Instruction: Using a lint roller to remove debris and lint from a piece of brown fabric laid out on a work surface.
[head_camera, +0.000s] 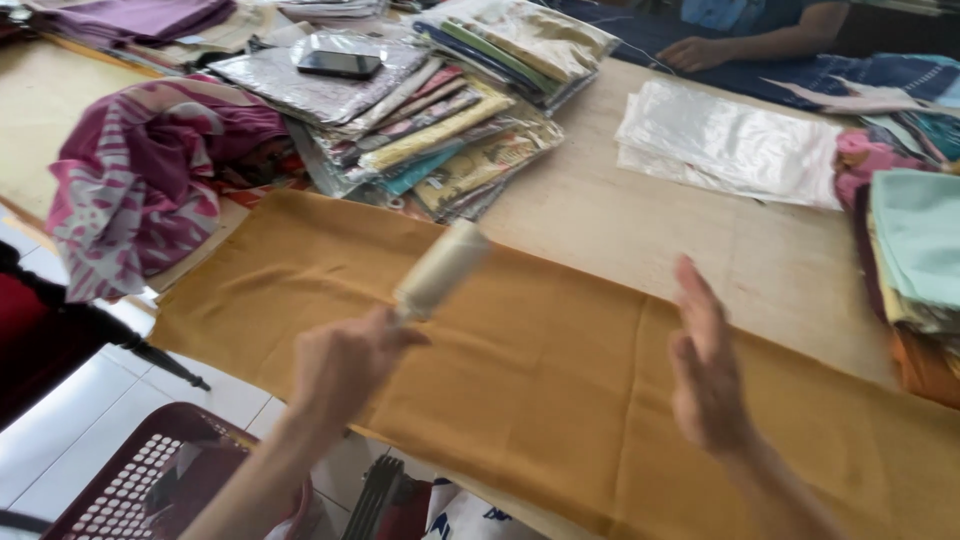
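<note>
Along the near edge of the table (600, 170) lies a long mustard-yellow cloth (560, 390), spread flat and running from the left end toward the right corner, its near hem hanging just over the edge. It looks soft, thin and limp, likely to wrinkle or slide on the smooth top, so it would best be held at a hem or corner, or pressed flat with a palm. Above its left half the left hand (345, 365) is clenched around the handle of a pale lint roller (440, 272), which tilts up and away, its barrel blurred and seemingly just off the fabric. Over the cloth's middle the right hand (708, 365) hovers released, fingers straight and together, palm turned inward, gripping nothing. Beyond the cloth sit stacked packaged fabrics (440, 120), a crumpled purple patterned cloth (140, 180) and clear plastic bags (730, 140)
</note>
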